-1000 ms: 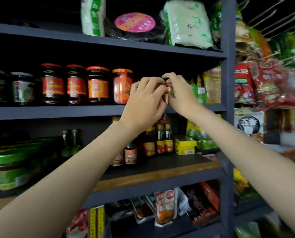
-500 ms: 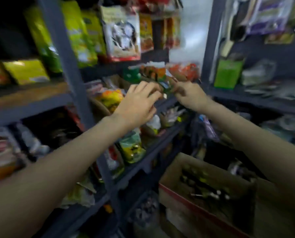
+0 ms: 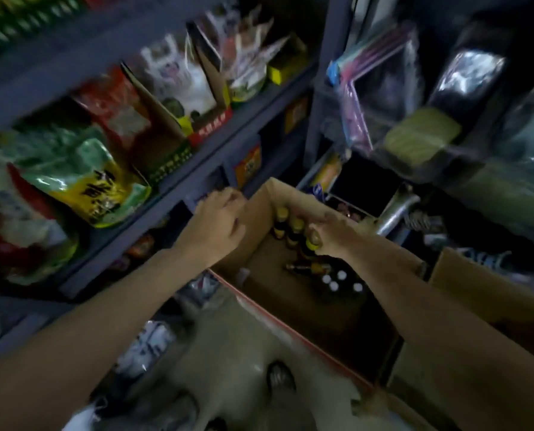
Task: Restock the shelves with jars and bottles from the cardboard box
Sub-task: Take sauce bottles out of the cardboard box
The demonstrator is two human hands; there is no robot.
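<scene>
Down at five o'clock sits the cardboard box (image 3: 259,213), holding bottles (image 3: 293,227). Right hand (image 3: 337,234) seems, through blur, to grip a yellow-capped bottle (image 3: 313,241). Left hand (image 3: 219,222), fingers loosely curled and holding nothing, hovers at the box's nine o'clock edge.

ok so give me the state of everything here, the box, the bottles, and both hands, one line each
cardboard box: open, partly filled.
yellow-capped bottles: upright, at the box's far end.
white-capped bottles: upright, in the box.
brown bottle: lying on its side.
right hand: grips one yellow cap.
left hand: loosely curled, holds nothing.

Snack bags (image 3: 82,178) on blue shelf (image 3: 197,163)
</scene>
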